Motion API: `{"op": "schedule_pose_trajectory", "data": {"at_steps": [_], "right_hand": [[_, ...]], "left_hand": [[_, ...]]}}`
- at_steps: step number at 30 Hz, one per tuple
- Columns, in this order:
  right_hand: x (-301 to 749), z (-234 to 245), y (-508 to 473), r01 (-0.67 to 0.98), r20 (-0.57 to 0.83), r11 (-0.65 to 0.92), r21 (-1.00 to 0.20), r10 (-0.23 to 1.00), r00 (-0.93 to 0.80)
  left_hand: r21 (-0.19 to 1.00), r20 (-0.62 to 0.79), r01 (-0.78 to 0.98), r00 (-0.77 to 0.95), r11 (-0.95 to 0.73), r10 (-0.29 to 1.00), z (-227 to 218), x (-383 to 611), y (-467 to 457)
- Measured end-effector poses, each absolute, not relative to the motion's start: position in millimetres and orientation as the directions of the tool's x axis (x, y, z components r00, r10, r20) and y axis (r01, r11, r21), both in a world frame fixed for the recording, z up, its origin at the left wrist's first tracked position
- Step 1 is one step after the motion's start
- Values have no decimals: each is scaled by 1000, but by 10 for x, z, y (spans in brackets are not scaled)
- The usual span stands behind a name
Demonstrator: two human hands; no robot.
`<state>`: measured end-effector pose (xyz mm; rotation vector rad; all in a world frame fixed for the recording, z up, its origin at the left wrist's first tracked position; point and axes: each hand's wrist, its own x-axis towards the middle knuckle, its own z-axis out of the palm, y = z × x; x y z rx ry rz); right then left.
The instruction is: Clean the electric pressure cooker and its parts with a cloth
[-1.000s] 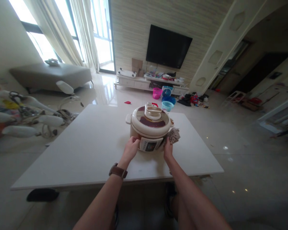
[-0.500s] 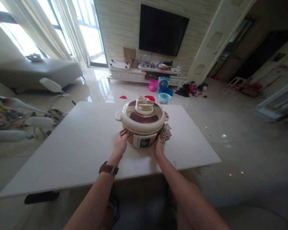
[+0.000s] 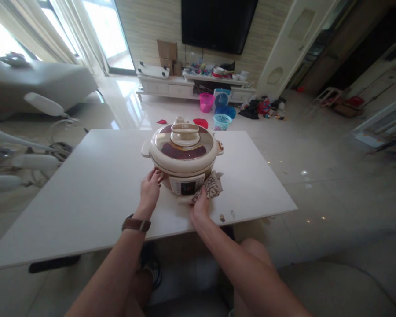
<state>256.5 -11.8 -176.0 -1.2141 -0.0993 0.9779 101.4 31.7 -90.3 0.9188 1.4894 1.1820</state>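
while the left hand (image 3: 150, 189) touched the cooker (image 3: 183, 156) on the desk (image 3: 112, 176) at its left side, grip unclear, the right hand (image 3: 200, 203), clutching a patterned cloth (image 3: 214, 187), had moved from the right side to below the control panel (image 3: 187, 186); cloth work likely shifted frontward.
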Motion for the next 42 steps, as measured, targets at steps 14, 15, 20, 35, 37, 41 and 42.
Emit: {"op": "schedule_pose_trajectory", "data": {"at_steps": [14,15,20,35,37,41,42], "right_hand": [[2534,-1373,-209,-886,-782,-187,-424,569,254],[2618,-1335,-172,-874,-780,-223,-431,579,237],[2770,-1243,-136,-701,-623,-138,-700,597,505],[2440,-1377,-376,126,129,54,-991,684,718],[2451,-1493,-465,297,257,86,-951,754,604],[2625,-1606,-616,701,464,208,-682,865,194],[2726,-1595,-608,768,465,215,-603,877,119]], "left_hand": [[967,-252,-24,-250,255,935,-851,1031,291],[964,-264,-30,-245,265,933,-836,1023,290],[949,-316,-43,-192,313,929,-786,979,286],[953,-304,-38,-148,302,941,-756,964,262],[954,-300,-40,-150,297,942,-759,950,277],[952,-305,-63,-156,299,940,-778,894,324],[950,-311,-68,-154,304,938,-783,876,332]]}}
